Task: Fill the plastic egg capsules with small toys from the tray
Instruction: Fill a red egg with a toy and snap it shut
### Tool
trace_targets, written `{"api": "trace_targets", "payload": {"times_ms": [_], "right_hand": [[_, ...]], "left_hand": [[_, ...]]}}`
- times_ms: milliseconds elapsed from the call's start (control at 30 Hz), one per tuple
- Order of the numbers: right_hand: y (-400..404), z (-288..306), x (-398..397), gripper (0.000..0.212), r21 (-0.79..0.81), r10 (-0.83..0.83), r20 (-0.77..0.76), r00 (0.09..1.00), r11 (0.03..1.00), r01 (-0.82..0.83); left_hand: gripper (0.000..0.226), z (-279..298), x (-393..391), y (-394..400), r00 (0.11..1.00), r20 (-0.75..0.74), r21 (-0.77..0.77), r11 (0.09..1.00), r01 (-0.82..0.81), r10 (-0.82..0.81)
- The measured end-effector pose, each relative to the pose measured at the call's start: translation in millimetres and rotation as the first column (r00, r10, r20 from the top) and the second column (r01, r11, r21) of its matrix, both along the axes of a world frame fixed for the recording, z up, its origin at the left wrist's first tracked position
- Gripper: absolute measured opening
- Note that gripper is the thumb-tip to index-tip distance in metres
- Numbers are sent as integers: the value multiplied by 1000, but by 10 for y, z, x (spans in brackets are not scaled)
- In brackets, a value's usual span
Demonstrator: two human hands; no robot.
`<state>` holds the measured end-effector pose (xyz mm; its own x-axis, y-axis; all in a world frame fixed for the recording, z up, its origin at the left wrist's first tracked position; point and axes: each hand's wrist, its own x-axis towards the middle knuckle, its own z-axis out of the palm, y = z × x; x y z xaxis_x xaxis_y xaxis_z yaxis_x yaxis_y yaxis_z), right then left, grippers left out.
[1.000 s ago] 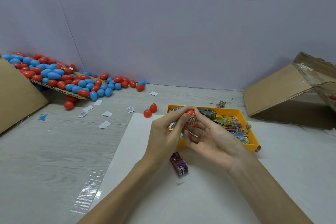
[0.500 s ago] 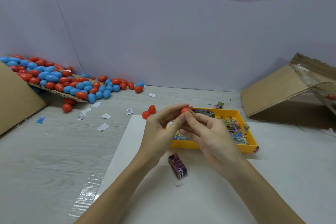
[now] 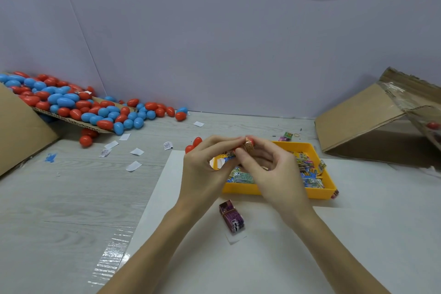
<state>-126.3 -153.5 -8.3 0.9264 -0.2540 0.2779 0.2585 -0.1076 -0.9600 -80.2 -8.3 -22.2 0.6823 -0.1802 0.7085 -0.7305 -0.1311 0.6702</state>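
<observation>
A red egg capsule (image 3: 249,143) with a small banded toy at its opening sits at frame centre, pinched between the fingertips of the left hand (image 3: 205,169) and the right hand (image 3: 274,174), raised above the near-left part of the yellow tray (image 3: 319,192). Both hands are curled narrowly around the capsule. The tray holds colourful small toy packets (image 3: 307,172) and rests on a white sheet (image 3: 358,234). A purple packet bundle (image 3: 232,216) lies on the sheet just below the tray. Two red capsule halves (image 3: 193,144) lie left of the hands. A pile of red and blue capsules (image 3: 78,105) occupies the upper left. A cardboard box (image 3: 372,114) stands at the right edge.
</observation>
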Motion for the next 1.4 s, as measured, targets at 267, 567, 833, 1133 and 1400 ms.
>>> {"api": "trace_targets", "payload": {"times_ms": [267, 567, 833, 1133, 1400], "right_hand": [[11, -47, -29, 21, -158, -79, 71, 994, 983, 89], [10, -65, -24, 18, -181, -151, 130, 980, 968, 173], [-17, -60, 11, 25, -116, -73, 110, 991, 989, 86], [-17, -63, 10, 27, -90, -7, 106, 994, 996, 17], [13, -82, 2, 25, -104, -85, 126, 988, 990, 98]], "left_hand": [[49, -13, -4, -6, 979, 198, 222, 970, -94, 49], [43, -21, -66, -44, 973, 182, 103, 981, -163, 142], [44, 0, -92, -52, 993, 39, 37, 993, -115, 113], [41, -6, -62, -28, 959, 230, 105, 976, -192, 164], [37, -17, -117, -80, 981, 91, 9, 985, -174, 172]]}}
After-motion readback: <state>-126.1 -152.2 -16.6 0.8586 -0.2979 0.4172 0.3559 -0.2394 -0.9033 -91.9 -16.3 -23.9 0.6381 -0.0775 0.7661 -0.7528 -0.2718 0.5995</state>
